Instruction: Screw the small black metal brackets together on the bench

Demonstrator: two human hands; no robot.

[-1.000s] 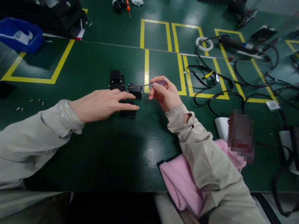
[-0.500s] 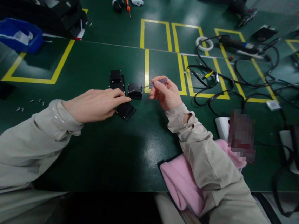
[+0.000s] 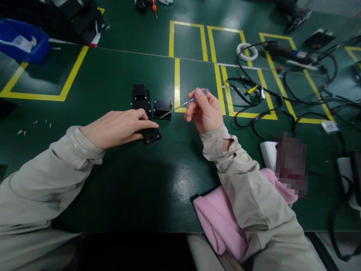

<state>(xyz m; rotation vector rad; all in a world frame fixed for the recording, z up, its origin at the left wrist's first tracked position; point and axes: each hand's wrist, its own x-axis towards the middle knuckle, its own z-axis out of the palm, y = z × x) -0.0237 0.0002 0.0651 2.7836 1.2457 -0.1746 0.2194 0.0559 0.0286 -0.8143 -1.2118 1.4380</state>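
My right hand, in the middle of the frame, pinches the purple-handled screwdriver between thumb and fingers. Its shaft slopes down and left across the right part; whether the tip touches it, I cannot tell. My left hand, left of centre, has the lower part between thumb and fingers, knuckles up; how firmly, I cannot tell. The upper part sits just above my left fingers, near the right part. All 3 are black.

At right, a white label lies by the cables, its print too small to read. The yellow tag further in shows no lettering I can make out.

The near edge of the table crosses the lower frame; green surface runs from the 3 parts down to it, giving my hands room. Yellow lines begin just right of the right part. Room narrows at lower right, where the pink cloth lies by my sleeve, and at left, where 5 screws are scattered. The blue bin stands upper left.
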